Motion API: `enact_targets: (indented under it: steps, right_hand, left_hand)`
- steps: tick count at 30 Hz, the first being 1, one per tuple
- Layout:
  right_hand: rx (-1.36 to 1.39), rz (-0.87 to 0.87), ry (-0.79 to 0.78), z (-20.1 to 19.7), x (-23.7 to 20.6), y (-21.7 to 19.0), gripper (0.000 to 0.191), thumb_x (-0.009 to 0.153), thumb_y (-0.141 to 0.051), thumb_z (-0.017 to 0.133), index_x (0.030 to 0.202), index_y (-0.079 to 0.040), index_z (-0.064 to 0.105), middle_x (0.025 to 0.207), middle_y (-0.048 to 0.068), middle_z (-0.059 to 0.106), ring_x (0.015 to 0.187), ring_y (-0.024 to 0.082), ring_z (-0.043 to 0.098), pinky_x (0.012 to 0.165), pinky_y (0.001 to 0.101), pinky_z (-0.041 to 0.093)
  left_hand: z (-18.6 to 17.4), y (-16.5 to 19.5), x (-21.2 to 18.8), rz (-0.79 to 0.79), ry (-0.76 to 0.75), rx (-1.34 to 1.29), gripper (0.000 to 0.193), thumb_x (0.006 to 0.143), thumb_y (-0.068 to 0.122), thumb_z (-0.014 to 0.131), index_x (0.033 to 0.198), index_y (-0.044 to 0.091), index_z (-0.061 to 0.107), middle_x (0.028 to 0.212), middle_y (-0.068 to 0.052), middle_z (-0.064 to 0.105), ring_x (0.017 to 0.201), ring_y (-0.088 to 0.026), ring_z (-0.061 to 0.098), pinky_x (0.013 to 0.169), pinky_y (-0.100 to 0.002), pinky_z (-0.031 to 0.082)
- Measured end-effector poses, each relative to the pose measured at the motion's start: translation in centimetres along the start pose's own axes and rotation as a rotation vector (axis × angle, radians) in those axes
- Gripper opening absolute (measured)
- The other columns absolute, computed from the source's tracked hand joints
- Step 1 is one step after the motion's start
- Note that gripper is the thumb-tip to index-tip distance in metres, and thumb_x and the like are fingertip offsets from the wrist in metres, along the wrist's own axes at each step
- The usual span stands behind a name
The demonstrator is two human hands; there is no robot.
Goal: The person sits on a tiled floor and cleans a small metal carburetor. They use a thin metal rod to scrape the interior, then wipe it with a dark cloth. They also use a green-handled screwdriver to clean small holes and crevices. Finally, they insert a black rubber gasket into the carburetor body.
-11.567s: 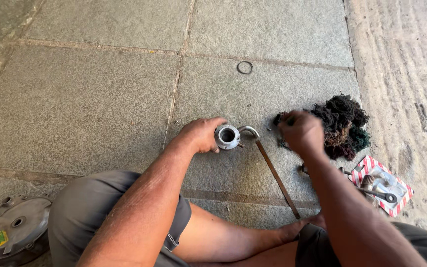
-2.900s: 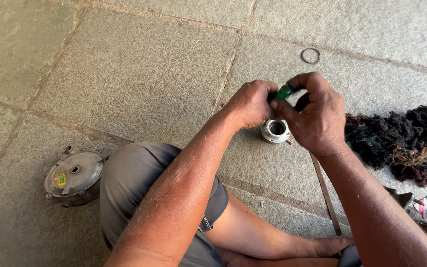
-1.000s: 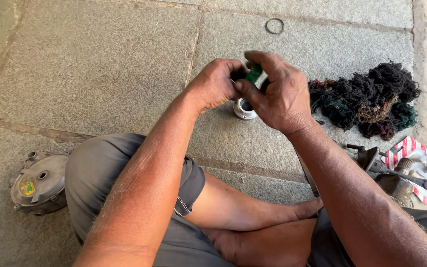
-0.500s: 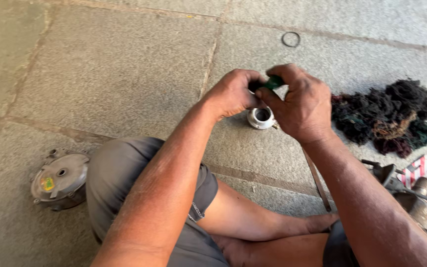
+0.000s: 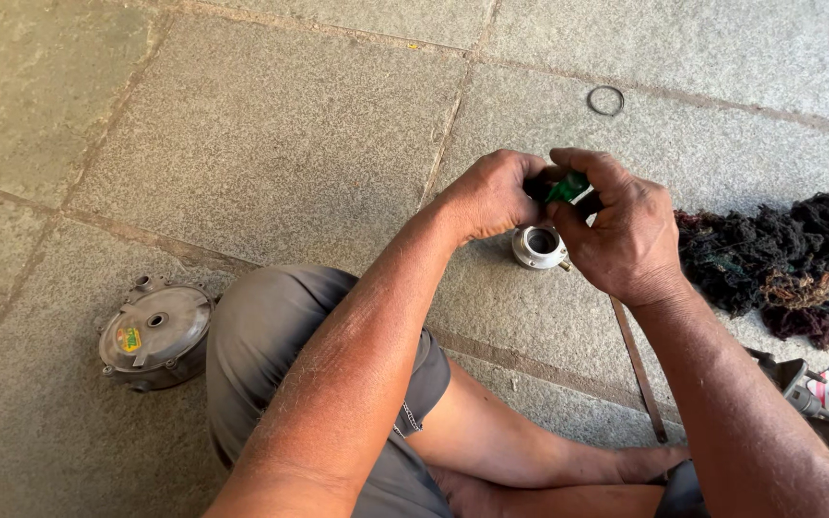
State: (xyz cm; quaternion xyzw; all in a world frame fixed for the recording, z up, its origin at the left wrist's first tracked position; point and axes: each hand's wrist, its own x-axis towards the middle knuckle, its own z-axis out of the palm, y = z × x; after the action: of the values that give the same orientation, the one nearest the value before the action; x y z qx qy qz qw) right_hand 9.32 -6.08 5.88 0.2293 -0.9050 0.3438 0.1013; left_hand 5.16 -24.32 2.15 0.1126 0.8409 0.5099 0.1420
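Left hand (image 5: 491,197) and right hand (image 5: 618,230) meet above the grey stone-slab floor (image 5: 271,144), the fingers of both clenched around a small green object (image 5: 565,187) pinched between them. Directly below, at 6 o'clock from that object, a short round silver metal housing with an open bore (image 5: 538,247) stands on the floor. A thin metal ring (image 5: 605,101) lies at 12 o'clock, a dark tangled wad of cotton waste (image 5: 784,264) at 3 o'clock, a long thin metal rod (image 5: 637,369) at 5 o'clock, and a round grey cast-metal cover (image 5: 155,333) at 8 o'clock.
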Motion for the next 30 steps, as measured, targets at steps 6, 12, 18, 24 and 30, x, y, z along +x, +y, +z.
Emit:
enact_targets:
  steps: [6,12,18,24,30]
  right_hand:
    - [0.099,0.095,0.14,-0.2,-0.2,-0.5,0.042,0.094,-0.018,0.081,0.132,-0.008,0.066,0.111,0.006,0.078,0.095,0.018,0.077,0.078,0.0317,0.065]
    - [0.138,0.008,0.422,-3.4,1.2,0.4,0.03,0.106,-0.015,0.078,0.131,-0.004,0.065,0.113,0.007,0.077,0.107,0.016,0.078,0.085,0.0287,0.068]
    - [0.174,0.005,0.429,-4.7,0.3,0.8,0.027,0.109,-0.01,0.079,0.13,-0.002,0.063,0.114,0.008,0.076,0.111,0.018,0.077,0.092,0.0294,0.067]
    - [0.158,-0.014,0.417,-5.2,0.6,1.0,0.026,0.108,-0.01,0.078,0.13,-0.004,0.065,0.113,0.008,0.077,0.108,0.017,0.078,0.089,0.0305,0.063]
    - [0.152,-0.02,0.375,-5.5,0.6,0.6,0.029,0.104,-0.011,0.078,0.127,-0.003,0.064,0.106,0.008,0.077,0.102,0.017,0.077,0.086,0.0308,0.065]
  left_hand:
    - [-1.2,-2.1,1.4,0.103,0.009,-0.136,0.04,0.072,0.004,0.077,0.112,0.008,0.075,0.105,-0.008,0.08,0.097,-0.019,0.077,0.088,-0.034,0.062]
    - [-5.6,-4.2,2.9,-0.297,0.674,-0.095,0.023,0.088,0.016,0.07,0.109,0.01,0.078,0.111,-0.006,0.078,0.093,-0.019,0.076,0.078,-0.033,0.061]
    - [-4.0,-8.0,2.8,-0.678,0.456,0.427,0.027,0.101,0.025,0.065,0.117,0.005,0.073,0.117,-0.018,0.076,0.102,-0.029,0.076,0.083,-0.041,0.062]
    - [-2.2,-11.6,2.6,-0.657,0.434,0.599,0.032,0.093,0.025,0.072,0.119,0.007,0.071,0.123,-0.021,0.071,0.114,-0.037,0.069,0.094,-0.045,0.058]
    - [-1.9,-12.1,3.1,-0.739,0.347,0.591,0.029,0.096,0.015,0.069,0.123,0.006,0.067,0.117,-0.019,0.071,0.104,-0.031,0.072,0.085,-0.043,0.063]
